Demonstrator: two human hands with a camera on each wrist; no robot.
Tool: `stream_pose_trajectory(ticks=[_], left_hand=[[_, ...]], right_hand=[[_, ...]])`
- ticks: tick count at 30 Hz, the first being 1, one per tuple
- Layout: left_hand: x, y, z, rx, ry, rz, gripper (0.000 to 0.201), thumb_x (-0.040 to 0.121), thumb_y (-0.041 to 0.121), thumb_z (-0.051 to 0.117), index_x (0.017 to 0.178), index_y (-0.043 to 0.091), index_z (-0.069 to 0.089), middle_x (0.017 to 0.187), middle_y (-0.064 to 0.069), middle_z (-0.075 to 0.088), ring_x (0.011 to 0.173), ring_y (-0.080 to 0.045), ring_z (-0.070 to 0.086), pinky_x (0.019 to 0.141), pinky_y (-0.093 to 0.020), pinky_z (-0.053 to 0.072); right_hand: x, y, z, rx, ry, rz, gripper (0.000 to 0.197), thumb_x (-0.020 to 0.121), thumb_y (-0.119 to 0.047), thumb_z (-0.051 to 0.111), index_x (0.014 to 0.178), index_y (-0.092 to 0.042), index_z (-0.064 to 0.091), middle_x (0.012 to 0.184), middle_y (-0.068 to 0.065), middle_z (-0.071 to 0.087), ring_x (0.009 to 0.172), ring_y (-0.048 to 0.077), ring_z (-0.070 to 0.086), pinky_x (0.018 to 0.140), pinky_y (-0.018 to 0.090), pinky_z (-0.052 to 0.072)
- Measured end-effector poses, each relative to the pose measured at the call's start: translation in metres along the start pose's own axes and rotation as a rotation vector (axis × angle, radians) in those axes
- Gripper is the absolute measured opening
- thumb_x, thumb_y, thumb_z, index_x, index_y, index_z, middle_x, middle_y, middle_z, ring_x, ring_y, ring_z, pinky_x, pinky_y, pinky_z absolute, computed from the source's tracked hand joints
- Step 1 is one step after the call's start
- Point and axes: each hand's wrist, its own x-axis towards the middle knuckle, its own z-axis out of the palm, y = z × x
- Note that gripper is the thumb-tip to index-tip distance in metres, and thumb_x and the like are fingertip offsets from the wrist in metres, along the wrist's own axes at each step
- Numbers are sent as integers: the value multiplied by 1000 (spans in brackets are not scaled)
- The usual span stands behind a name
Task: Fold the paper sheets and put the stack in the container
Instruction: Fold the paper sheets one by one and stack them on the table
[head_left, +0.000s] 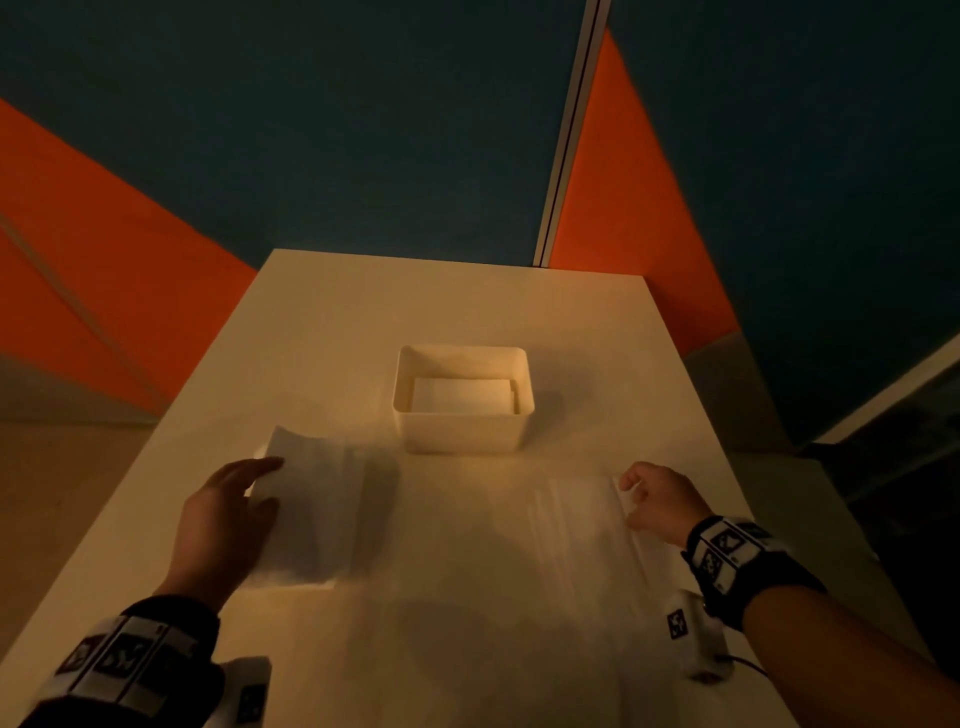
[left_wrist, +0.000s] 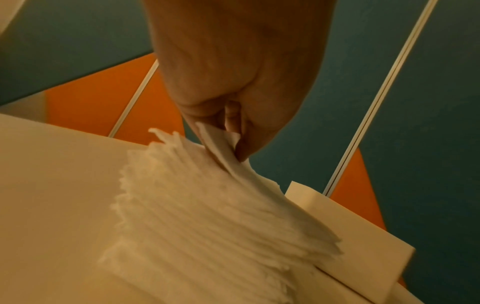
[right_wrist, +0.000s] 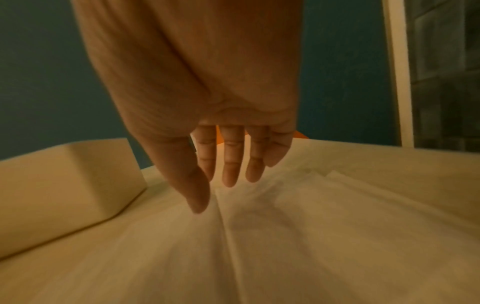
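Worktop (head_left: 337, 332), pale and warmly lit, stands against teal wall panels (head_left: 311, 130) with orange wedges (head_left: 78, 249). From the head view, a white container (head_left: 462, 431) sits mid-surface holding folded sheets (head_left: 462, 396). The wristbands (head_left: 727, 553) carry square black-and-white codes, no readable words. In the left wrist view, the left hand (left_wrist: 233, 86) pinches the top corner of a fanned paper stack (left_wrist: 207, 216). In the right wrist view, the right hand (right_wrist: 207, 102) hangs loose-fingered over flat paper (right_wrist: 311, 236), gripping nothing.
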Motion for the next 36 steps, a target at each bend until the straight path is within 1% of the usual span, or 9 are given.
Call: stream_pose_trajectory(ticks=[2, 4, 8, 13, 17, 20, 28, 33, 36], left_hand=[[0, -2, 0, 41, -2, 28, 40, 78, -8, 65, 115, 7, 67, 123, -18, 60, 92, -38, 62, 82, -42, 47], [1, -4, 0, 91, -1, 56, 39, 77, -9, 65, 113, 5, 67, 120, -20, 61, 94, -40, 62, 83, -43, 47], [1, -9, 3, 190, -36, 49, 39, 75, -5, 67, 113, 5, 67, 119, -19, 61, 97, -42, 60, 82, -45, 49], [1, -17, 7, 399, -87, -3, 42, 73, 9, 73, 115, 12, 68, 129, -22, 51, 103, -48, 50, 89, -53, 44], [0, -11, 6, 483, -107, -50, 46, 79, 22, 69, 124, 22, 61, 141, -15, 41, 117, -43, 43, 91, -51, 44], [-1, -8, 6, 539, -122, -39, 47, 81, 28, 65, 127, 26, 57, 145, -11, 36, 124, -38, 39, 95, -50, 42], [-2, -3, 7, 604, -141, -19, 47, 82, 28, 60, 129, 26, 55, 143, -9, 39, 126, -36, 38, 95, -49, 39], [-3, -1, 5, 618, -146, -29, 48, 83, 29, 59, 130, 28, 53, 144, -8, 38, 127, -35, 37, 97, -49, 38], [-3, 1, 5, 605, -144, -26, 52, 82, 29, 60, 133, 28, 50, 146, -8, 35, 129, -34, 35, 99, -50, 36]], right_hand=[[2, 1, -1, -163, -57, -1, 44, 70, -7, 75, 104, -25, 54, 111, 2, 55, 103, 22, 55, 85, 31, 49], [3, -1, 0, -342, -92, -18, 59, 68, -18, 79, 118, -29, 50, 124, -1, 48, 114, 23, 50, 94, 35, 46], [5, -8, 4, -556, -76, -59, 80, 65, -35, 84, 130, -32, 38, 134, -4, 38, 122, 26, 42, 99, 41, 41], [12, -15, 7, -685, -86, -132, 97, 65, -34, 85, 142, -29, 26, 145, -5, 31, 132, 27, 32, 106, 44, 33], [16, -18, 7, -721, -91, -158, 101, 62, -33, 86, 143, -29, 24, 145, -4, 33, 132, 27, 32, 107, 44, 30], [17, -19, 7, -741, -83, -164, 98, 61, -32, 86, 140, -29, 28, 141, -2, 34, 130, 27, 32, 106, 44, 30], [18, -20, 7, -784, -76, -202, 88, 56, -37, 87, 129, -30, 39, 135, -3, 32, 128, 27, 31, 105, 46, 31], [16, -17, 4, -769, -47, -218, 94, 56, -38, 86, 133, -28, 34, 134, -4, 38, 128, 24, 35, 107, 45, 28], [10, -15, 1, -736, -12, -225, 87, 59, -41, 81, 132, -29, 35, 130, -5, 43, 125, 22, 40, 105, 43, 30]])
